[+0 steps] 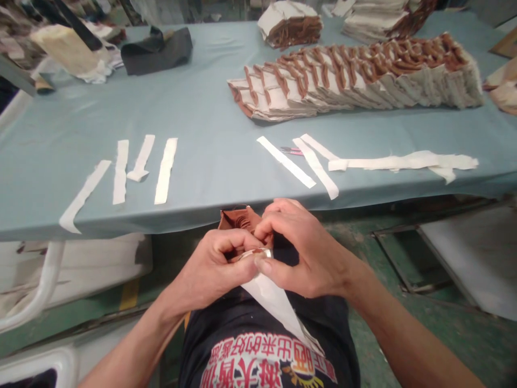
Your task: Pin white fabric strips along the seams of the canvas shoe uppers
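Close to my body, just off the table's front edge, both hands pinch a brown leather piece (238, 217) with a white backing (278, 307) that hangs down over the apron. My left hand (220, 261) is closed on its left side, thumb on top. Closed on the right side, my right hand (302, 248) has its thumb tip touching the left thumb. Between the thumbs shows a pale folded edge (258, 253). The far part of the leather is gathered into small pleats. The fingers hide much of the piece.
On the blue-covered table (202, 118) lie several white strips (165, 171), more strips (404, 161) at right, and pink-handled snips (291, 151). A long row of brown-and-white pieces (355, 78) stands behind. A black folded piece (157, 51) and a bundled stack (290, 24) sit farther back.
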`<action>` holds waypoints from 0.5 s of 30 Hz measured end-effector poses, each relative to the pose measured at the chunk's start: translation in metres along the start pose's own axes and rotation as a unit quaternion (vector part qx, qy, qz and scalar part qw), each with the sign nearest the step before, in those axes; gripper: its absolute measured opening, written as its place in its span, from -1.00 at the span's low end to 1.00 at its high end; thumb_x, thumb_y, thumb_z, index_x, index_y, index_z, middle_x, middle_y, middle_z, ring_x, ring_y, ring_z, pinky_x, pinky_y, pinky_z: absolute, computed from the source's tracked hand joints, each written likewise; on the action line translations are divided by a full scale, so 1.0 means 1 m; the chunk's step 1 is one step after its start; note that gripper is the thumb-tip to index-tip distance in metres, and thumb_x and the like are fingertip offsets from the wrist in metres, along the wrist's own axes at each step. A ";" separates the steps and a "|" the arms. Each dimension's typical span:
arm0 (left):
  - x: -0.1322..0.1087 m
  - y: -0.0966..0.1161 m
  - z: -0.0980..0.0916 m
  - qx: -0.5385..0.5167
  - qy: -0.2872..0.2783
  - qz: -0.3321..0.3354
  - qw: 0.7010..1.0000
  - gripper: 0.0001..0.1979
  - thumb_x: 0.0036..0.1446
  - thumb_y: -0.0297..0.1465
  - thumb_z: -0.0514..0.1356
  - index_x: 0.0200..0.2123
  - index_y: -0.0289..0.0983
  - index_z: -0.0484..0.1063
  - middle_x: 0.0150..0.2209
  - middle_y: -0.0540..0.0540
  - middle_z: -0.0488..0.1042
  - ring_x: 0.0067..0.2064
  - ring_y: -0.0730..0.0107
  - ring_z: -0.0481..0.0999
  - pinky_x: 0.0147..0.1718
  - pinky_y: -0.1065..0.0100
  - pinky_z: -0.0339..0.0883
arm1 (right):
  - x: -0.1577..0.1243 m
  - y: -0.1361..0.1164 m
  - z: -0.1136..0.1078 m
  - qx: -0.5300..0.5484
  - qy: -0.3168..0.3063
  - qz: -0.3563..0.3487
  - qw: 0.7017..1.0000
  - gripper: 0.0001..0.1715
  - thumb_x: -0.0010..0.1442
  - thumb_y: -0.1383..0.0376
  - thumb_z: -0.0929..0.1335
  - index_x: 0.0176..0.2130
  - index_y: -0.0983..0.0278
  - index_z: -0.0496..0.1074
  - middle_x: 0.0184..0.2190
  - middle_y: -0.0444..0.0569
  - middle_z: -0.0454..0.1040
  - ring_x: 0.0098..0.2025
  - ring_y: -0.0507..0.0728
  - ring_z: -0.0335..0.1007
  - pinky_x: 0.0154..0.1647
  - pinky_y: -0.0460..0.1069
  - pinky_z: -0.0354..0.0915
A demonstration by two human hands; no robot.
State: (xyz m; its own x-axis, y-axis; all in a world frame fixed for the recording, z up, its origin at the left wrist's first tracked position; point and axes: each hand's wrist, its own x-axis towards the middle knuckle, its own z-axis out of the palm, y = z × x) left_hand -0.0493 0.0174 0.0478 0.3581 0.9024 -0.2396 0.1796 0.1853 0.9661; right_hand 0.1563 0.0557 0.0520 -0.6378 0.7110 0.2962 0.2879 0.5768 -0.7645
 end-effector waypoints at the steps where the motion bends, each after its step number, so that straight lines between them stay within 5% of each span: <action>1: 0.001 0.001 0.000 0.004 -0.009 0.000 1.000 -0.80 0.16 -0.33 0.28 -0.44 -0.34 0.54 -0.54 0.05 0.25 -0.48 0.51 0.13 -0.51 0.44 0.04 | 0.001 0.001 -0.001 -0.003 -0.009 0.004 1.000 -0.84 0.17 0.31 0.41 -0.36 0.21 0.31 -0.40 -0.13 0.40 -0.26 0.14 0.32 -0.06 0.10 0.24; 5: 0.001 0.004 -0.002 0.016 -0.044 -0.007 0.999 -0.73 0.24 -0.28 0.25 -0.44 -0.35 0.51 -0.53 0.06 0.23 -0.48 0.52 0.12 -0.52 0.45 0.02 | 0.001 0.005 -0.005 0.006 -0.054 0.021 0.998 -0.65 0.21 0.26 0.47 -0.44 0.22 0.24 -0.48 -0.22 0.29 -0.37 0.06 0.21 -0.22 0.01 0.13; 15: 0.000 0.002 -0.006 0.086 -0.074 -0.003 0.994 -0.70 0.28 -0.34 0.23 -0.50 -0.29 0.35 -0.54 0.11 0.18 -0.48 0.53 0.10 -0.54 0.48 -0.01 | -0.002 0.007 -0.006 0.063 -0.139 0.122 0.981 -0.61 0.25 0.23 0.50 -0.48 0.24 0.30 -0.52 -0.26 0.24 -0.42 0.00 0.16 -0.34 -0.06 0.09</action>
State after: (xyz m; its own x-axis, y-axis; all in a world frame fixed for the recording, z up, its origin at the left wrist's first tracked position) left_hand -0.0548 0.0202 0.0501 0.4845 0.8323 -0.2693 0.3317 0.1100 0.9370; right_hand 0.1641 0.0605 0.0492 -0.7365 0.6739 -0.0589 0.3766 0.3361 -0.8633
